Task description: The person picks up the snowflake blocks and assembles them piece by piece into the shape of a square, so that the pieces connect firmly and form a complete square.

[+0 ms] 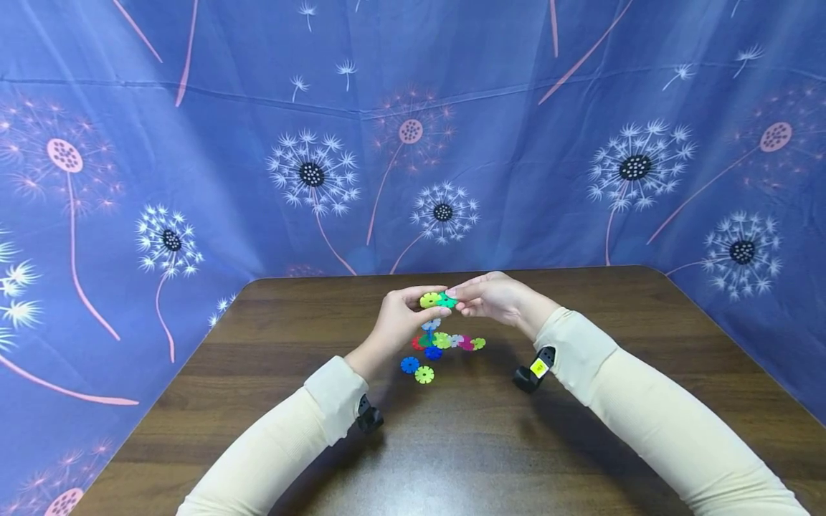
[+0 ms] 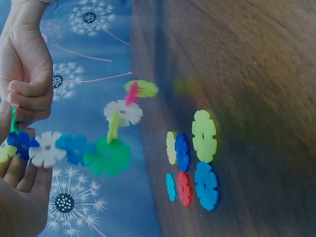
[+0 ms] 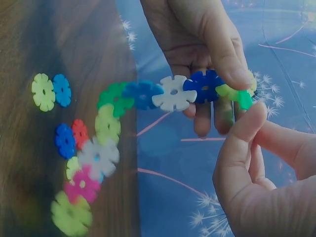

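Observation:
A chain of joined flower-shaped discs hangs from both hands above the table. My left hand pinches a yellow-green disc at its upper end. My right hand pinches a green disc that meets the yellow-green one. In the right wrist view, a dark blue disc, a white disc, a blue disc and a green disc follow along the chain. Its far end has a pink disc and a yellow-green disc. Fingers partly hide the joint between the hands.
Loose discs lie on the brown table below the chain, among them a blue one, a yellow-green one, a dark blue one and a red one. A blue patterned cloth stands behind and beside the table.

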Demonstrator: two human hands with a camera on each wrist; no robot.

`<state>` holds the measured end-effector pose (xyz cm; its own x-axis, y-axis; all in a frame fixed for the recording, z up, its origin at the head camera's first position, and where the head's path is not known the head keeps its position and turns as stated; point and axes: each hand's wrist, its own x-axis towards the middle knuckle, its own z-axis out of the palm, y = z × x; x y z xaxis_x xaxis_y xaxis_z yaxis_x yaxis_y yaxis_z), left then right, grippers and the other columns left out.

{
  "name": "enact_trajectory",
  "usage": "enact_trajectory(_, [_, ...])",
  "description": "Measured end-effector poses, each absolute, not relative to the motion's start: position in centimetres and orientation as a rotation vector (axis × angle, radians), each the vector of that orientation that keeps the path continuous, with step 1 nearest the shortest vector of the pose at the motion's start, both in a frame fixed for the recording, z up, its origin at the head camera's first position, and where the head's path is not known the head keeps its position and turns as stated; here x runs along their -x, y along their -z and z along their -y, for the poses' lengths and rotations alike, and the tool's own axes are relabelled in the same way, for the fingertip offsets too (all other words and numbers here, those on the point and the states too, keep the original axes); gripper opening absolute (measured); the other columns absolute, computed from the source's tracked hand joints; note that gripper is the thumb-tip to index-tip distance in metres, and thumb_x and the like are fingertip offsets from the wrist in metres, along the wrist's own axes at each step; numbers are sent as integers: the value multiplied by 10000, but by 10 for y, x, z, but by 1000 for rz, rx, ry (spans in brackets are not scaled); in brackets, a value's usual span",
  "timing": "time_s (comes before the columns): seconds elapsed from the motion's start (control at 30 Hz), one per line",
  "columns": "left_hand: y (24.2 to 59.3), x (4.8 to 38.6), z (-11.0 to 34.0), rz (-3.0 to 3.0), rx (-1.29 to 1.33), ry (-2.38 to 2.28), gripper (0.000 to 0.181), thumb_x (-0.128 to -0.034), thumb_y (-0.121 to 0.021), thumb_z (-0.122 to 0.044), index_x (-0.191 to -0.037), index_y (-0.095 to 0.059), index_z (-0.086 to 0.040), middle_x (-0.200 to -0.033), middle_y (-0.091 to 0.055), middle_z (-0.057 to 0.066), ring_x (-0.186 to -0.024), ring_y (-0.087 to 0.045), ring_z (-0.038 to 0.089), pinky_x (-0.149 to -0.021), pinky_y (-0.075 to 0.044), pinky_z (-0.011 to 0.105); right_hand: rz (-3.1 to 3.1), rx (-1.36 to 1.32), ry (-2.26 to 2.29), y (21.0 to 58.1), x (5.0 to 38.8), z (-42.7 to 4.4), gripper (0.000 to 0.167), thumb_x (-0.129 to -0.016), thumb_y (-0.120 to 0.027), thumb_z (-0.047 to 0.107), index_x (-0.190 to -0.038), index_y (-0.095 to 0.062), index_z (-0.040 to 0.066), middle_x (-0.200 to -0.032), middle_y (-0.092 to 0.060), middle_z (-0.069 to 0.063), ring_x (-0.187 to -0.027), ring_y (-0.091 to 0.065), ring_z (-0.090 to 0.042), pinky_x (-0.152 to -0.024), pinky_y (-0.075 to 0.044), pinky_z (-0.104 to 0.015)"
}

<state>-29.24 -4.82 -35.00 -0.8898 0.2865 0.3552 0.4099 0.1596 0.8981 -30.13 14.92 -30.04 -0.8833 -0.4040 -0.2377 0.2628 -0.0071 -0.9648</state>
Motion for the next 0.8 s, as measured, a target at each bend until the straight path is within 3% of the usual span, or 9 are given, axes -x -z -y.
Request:
enact_trajectory(0.17, [349, 294, 51, 2340, 666, 1829, 330, -795, -805, -222, -1112, -738, -159, -855, -749, 21, -640, -594, 135, -576, -512, 284, -1829, 123, 1937, 299, 302, -147, 79, -950, -578, 35, -950, -655, 20, -711, -663, -20, -639, -624, -88, -648, -537, -195])
enact_trajectory(0.3, [349, 295, 55, 2357, 648, 1839, 335, -803, -800, -234, -1124, -733, -165, -761, -716, -18, -634, -571, 206, -544, -508, 293, -1866, 81, 1923, 300, 306, -150, 131, -966, -583, 101, -1028, -631, -3, -747, -674, -24, -671, -633, -108, -668, -543, -215])
enact_trajectory(0.5, [347, 294, 58, 2346, 627, 1944, 343, -816, -786, -257, -1138, -727, -155, -981, -750, 16, -806, -669, 99, -731, -548, 244, -2037, 160, 1821, 314, 317, -162, 319, -964, -572, 88, -1200, -562, -126, -791, -685, -10, -712, -642, -107, -725, -549, -243])
enact_trajectory(0.6, [346, 294, 59, 2356, 613, 1969, 352, -819, -782, -262, -1145, -725, -143, -1075, -737, 53, -917, -690, 124, -824, -553, 276, -2161, 209, 1710, 328, 325, -167, 353, -949, -587, 77, -1220, -558, -147, -806, -689, 5, -758, -657, -122, -762, -556, -267])
enact_trajectory(0.73, [345, 293, 59, 2361, 587, 1981, 361, -817, -786, -259, -1150, -722, -132, -1068, -739, 59, -923, -686, 138, -807, -549, 266, -2287, 220, 1568, 346, 333, -167, 324, -923, -635, 97, -1176, -619, -104, -848, -703, 11, -845, -668, -166, -901, -538, -381])
enact_trajectory(0.8, [344, 293, 59, 2358, 577, 1985, 350, -819, -785, -252, -1144, -725, -137, -1045, -745, 47, -911, -686, 128, -789, -545, 255, -2321, 225, 1516, 354, 336, -165, 330, -908, -662, 120, -1165, -638, -86, -921, -724, -64, -916, -666, -237, -958, -505, -438])
